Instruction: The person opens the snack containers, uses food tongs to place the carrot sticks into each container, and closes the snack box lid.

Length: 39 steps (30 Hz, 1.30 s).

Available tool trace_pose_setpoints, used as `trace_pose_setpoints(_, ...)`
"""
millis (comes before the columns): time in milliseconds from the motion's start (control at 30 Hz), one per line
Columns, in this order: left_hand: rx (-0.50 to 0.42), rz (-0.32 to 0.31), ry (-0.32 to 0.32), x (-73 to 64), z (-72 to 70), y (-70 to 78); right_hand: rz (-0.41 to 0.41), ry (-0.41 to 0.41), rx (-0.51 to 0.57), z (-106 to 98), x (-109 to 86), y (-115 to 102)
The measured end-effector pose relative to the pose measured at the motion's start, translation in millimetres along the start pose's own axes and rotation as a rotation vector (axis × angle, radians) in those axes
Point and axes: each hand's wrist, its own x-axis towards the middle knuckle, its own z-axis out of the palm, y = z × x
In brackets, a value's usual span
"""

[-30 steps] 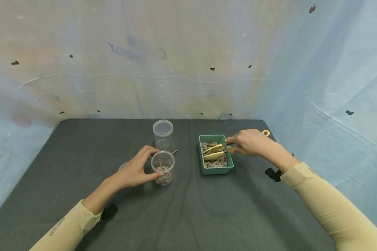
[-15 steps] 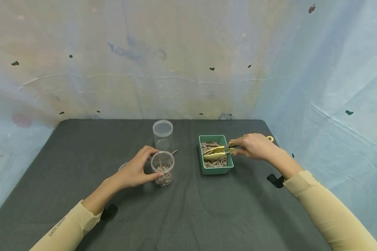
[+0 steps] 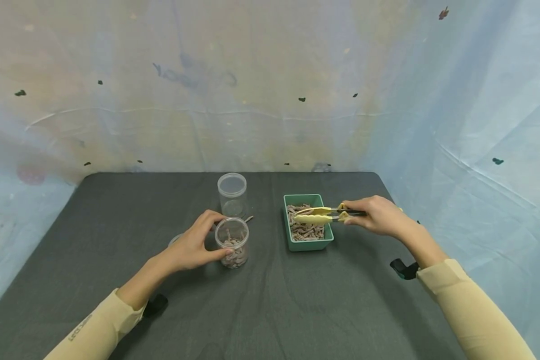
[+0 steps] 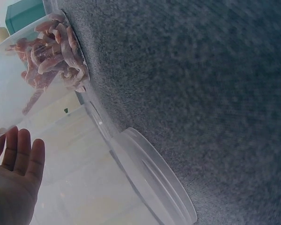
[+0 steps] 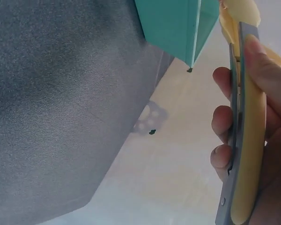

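My left hand [image 3: 193,245] holds a clear open-topped plastic jar [image 3: 232,253] around its side, thumb in front and fingers behind. Brown stick-like pieces [image 4: 54,51] lie in the jar's lower part. With my right hand [image 3: 375,215] I grip yellow-tipped tongs [image 3: 317,219] by their handles; the right wrist view shows thumb and fingers pressing the yellow-and-grey handles [image 5: 250,154]. The tong heads hover over a green rectangular tub [image 3: 309,246] of similar brown pieces [image 3: 307,233]. I cannot tell whether the tongs pinch any piece.
Behind the held jar stands a second clear jar [image 3: 232,187] with its lid on. One loose brown piece [image 3: 249,219] lies on the dark table [image 3: 270,310] near it. A clear round rim [image 3: 174,239] shows beside my left hand. A pale sheet [image 3: 252,90] hangs behind the table.
My right hand has drawn back to the right and slightly towards me. The tongs have come up from among the pieces in the tub. My left hand and its jar stay put.
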Motion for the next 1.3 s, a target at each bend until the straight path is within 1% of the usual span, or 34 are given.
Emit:
trace_pose_setpoints(100,0.002,0.005,0.004,0.4,-0.1,0.1,0.024,0.032,0.058,0,-4.7,1)
trace_pose_setpoints(167,0.003,0.009,0.005,0.5,-0.1,0.1,0.025,0.052,0.084,-1,-6.4,1)
trace_pose_setpoints(333,0.001,0.013,0.005,0.3,-0.2,0.7,0.001,0.086,0.100,0,-6.1,1)
trace_pose_setpoints(500,-0.001,0.014,0.005,0.1,-0.2,1.0,-0.057,0.140,0.108,-3,0.3,-6)
trace_pose_setpoints(733,0.011,0.023,0.010,0.7,-0.9,1.6,-0.197,0.216,0.111,-5,21.3,-25)
trace_pose_setpoints(833,0.015,0.022,0.012,0.8,-1.0,1.8,-0.243,0.221,0.130,-4,32.7,-35)
trace_pose_setpoints(1000,0.006,0.012,0.003,0.6,-0.8,1.1,-0.304,0.198,0.152,1,52.3,-53)
trace_pose_setpoints(1167,0.005,-0.003,-0.006,0.3,-0.8,0.9,-0.344,0.153,0.157,9,69.0,-67)
trace_pose_setpoints(1300,0.011,-0.001,-0.007,0.1,-2.1,2.1,-0.357,0.120,0.151,13,80.0,-77)
